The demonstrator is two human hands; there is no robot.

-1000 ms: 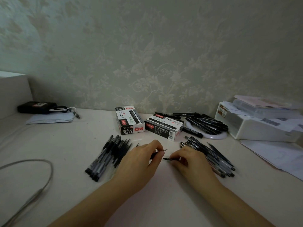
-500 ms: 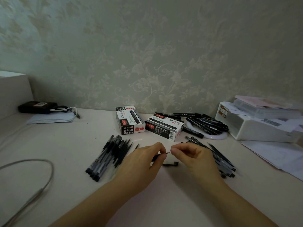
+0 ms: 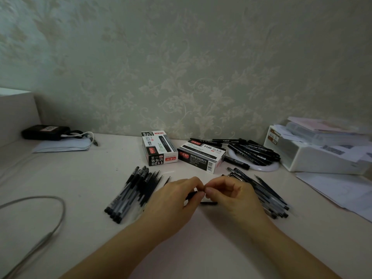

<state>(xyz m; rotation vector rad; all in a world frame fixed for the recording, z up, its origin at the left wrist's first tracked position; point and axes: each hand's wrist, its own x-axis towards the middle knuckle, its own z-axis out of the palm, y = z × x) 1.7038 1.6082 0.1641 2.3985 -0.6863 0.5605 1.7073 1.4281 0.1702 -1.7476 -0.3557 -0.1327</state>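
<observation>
Faces a wall [image 3: 181,57] papered in pale grey-green with an embossed pattern of leaves and curling vines. Meets, lower down, a smooth off-white tabletop [image 3: 66,178] spanning the full width. Has a plain white block [image 3: 16,111] standing at the far left, near the wall. Sits in dim, cool, even light with soft shadows.

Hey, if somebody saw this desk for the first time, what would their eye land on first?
Front and centre, the left hand holds a black pen while the right hand pinches at its tip, with a small black piece lying just below. A left pen pile and a right pen pile flank the hands. Two marker boxes sit behind them.
</observation>
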